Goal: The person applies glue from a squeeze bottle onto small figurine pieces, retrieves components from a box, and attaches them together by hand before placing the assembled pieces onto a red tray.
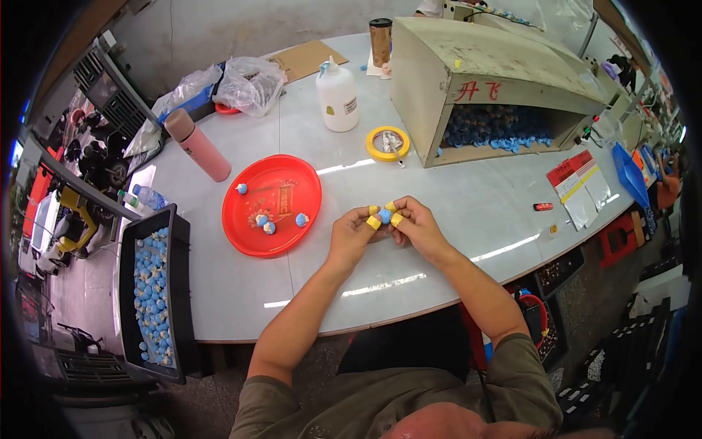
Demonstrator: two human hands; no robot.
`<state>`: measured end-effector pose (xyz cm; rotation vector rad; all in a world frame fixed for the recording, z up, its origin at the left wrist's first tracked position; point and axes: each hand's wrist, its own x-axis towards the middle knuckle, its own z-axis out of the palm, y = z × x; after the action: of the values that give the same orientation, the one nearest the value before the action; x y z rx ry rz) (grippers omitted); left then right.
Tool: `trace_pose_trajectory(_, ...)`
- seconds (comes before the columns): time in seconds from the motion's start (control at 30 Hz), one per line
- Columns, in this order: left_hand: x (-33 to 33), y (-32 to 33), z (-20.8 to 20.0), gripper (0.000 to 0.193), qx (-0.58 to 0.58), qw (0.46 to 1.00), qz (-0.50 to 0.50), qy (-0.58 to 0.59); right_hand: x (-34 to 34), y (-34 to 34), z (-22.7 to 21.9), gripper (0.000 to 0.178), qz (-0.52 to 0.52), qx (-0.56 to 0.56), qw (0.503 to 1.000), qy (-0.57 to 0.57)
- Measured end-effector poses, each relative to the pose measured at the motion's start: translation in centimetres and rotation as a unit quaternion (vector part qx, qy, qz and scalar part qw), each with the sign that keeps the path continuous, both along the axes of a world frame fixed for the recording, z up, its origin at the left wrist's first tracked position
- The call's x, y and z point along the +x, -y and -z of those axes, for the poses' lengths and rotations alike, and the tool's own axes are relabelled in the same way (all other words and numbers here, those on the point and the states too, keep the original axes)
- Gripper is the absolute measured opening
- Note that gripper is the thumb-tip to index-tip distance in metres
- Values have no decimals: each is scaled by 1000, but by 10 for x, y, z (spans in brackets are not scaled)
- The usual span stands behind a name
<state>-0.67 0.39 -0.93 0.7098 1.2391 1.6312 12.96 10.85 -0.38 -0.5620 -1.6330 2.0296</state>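
Head view, left to right: a black bin (pixel 181 293) holds many small blue-and-cream pieces (pixel 152 293); a red plate (pixel 306 190) carries four; the left hand (pixel 355 235) and right hand (pixel 420 228), yellow-wrapped fingertips together, pinch one blue piece (pixel 385 216) between them; beyond, an open-fronted box (pixel 430 95) contains blue items (pixel 497 124).

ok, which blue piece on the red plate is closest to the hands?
The rightmost blue piece on the red plate; the upper one and the lower pair lie farther left.
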Motion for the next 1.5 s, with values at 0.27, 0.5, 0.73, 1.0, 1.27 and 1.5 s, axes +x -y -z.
trace_pose_trajectory(0.27,-4,-1,-2,23,-63,996,49,-37,9,-6,-13,14,-33,15,997,75)
trace_pose_trajectory(0.5,-5,-1,-2,18,-75,995,60,-32,10,-10,-15,12,-51,6,993,102)
trace_pose_trajectory(0.73,-4,-1,-1,15,-66,996,64,-1,12,-14,-6,7,-72,39,991,104)
trace_pose_trajectory(1.0,-4,0,-2,14,-87,994,70,-12,12,-12,-8,8,-81,21,991,102)
trace_pose_trajectory(1.27,-3,0,0,14,-99,993,70,-18,12,-11,-9,7,-79,6,990,116)
trace_pose_trajectory(1.5,-8,-2,-10,23,-130,988,83,18,9,-9,-14,12,-35,-34,990,131)
